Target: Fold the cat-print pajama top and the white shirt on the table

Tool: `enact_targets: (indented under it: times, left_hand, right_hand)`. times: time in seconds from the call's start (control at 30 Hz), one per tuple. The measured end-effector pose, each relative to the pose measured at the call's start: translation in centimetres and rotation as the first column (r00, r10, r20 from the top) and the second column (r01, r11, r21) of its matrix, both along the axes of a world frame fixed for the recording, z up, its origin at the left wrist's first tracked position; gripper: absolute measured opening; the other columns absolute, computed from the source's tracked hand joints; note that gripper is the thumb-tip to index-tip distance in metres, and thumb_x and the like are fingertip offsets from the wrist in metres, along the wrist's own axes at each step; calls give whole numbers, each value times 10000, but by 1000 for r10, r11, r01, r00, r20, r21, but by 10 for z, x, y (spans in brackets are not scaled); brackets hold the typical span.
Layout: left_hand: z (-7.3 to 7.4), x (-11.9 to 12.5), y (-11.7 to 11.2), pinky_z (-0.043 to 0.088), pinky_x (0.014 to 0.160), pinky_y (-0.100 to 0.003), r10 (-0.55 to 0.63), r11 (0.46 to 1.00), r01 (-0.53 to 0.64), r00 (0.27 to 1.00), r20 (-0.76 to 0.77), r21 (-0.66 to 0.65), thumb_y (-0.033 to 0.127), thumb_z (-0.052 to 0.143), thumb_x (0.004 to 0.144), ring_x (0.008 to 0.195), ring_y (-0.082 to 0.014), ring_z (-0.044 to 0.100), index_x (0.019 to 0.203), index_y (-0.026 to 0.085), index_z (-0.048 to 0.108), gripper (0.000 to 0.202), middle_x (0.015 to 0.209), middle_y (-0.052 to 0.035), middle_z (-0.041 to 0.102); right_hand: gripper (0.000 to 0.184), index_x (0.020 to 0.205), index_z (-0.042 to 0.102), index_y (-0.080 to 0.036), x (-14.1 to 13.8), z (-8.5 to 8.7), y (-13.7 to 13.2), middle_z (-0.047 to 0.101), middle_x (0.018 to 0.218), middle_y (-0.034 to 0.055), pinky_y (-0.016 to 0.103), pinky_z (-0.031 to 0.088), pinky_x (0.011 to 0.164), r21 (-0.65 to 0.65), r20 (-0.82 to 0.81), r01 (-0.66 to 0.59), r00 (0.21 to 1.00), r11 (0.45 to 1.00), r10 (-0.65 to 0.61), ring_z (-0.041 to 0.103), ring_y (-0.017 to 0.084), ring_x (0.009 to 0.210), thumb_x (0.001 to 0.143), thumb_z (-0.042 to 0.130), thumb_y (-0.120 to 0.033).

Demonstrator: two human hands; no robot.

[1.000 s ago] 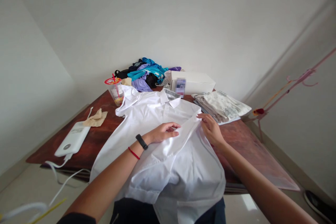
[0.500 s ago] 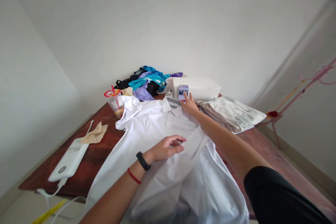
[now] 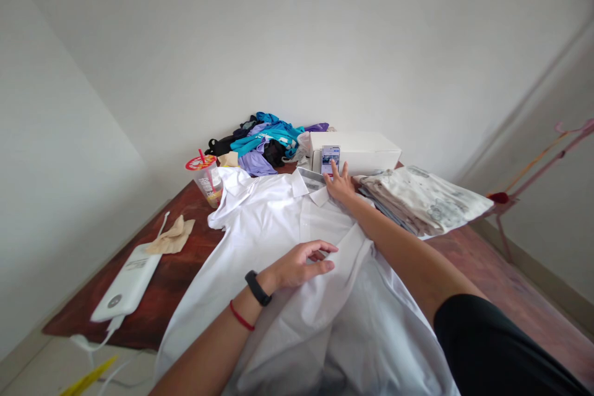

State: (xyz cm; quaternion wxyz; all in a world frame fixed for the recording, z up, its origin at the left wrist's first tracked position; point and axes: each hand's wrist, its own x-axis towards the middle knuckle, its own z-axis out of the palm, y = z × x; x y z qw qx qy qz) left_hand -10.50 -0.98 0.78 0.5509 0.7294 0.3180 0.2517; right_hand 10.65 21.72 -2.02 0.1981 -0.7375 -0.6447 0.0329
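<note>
A white collared shirt (image 3: 260, 223) lies spread over the table, its collar toward the wall and one sleeve folded across the front. My left hand (image 3: 306, 265) rests on the shirt's front, fingers loosely curved and apart from the thumb, holding nothing. Beyond the collar, a phone (image 3: 330, 158) with a lit screen leans upright against a white box (image 3: 366, 151). My right hand (image 3: 340, 185) reaches over the collar with fingers spread, a fingertip at the phone's screen; whether it touches is hard to tell.
Folded clothes (image 3: 427, 198) are stacked at the right, and a heap of clothes (image 3: 264, 145) sits by the wall. On the left are a plastic cup (image 3: 206, 180) with a red straw, a crumpled napkin (image 3: 171, 236) and a white power bank (image 3: 127, 284) with cables. A pink frame (image 3: 552, 158) stands beyond the table.
The whole view has shifted slightly, so things appear a little farther right. My hands keep nearly the same places, the left on the shirt and the right at the phone.
</note>
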Motion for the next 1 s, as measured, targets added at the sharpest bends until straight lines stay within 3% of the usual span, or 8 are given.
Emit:
enact_targets:
  times: [0.43,0.7,1.0]
  left_hand:
    - [-6,-1,3,481,934,-332,-19,1000,19,1000,4,-4,462,664,939,1036,-220,612,1314,164,636,480,1223,-128,659]
    - [-7,-1,2,481,894,-319,-17,1000,17,1000,18,-9,460,657,943,984,-205,611,1314,155,632,481,1130,-111,672]
    - [-8,-2,3,474,966,-344,-21,1000,21,1000,2,14,453,663,939,1068,-231,611,1321,164,635,480,1230,-121,665]
  right_hand:
    - [743,1648,101,-316,8,11,-9,7,1713,160,583,401,1072,101,-125,-76,988,992,88,431,440,1400,996,326,-593]
    - [722,1638,157,-345,11,19,-10,3,1715,147,606,400,1064,56,-102,-114,988,992,119,411,451,1413,994,349,-606]
    - [720,1642,135,-336,7,15,-1,-27,1711,170,613,385,1063,10,-47,-91,995,996,91,380,454,1434,1006,315,-622]
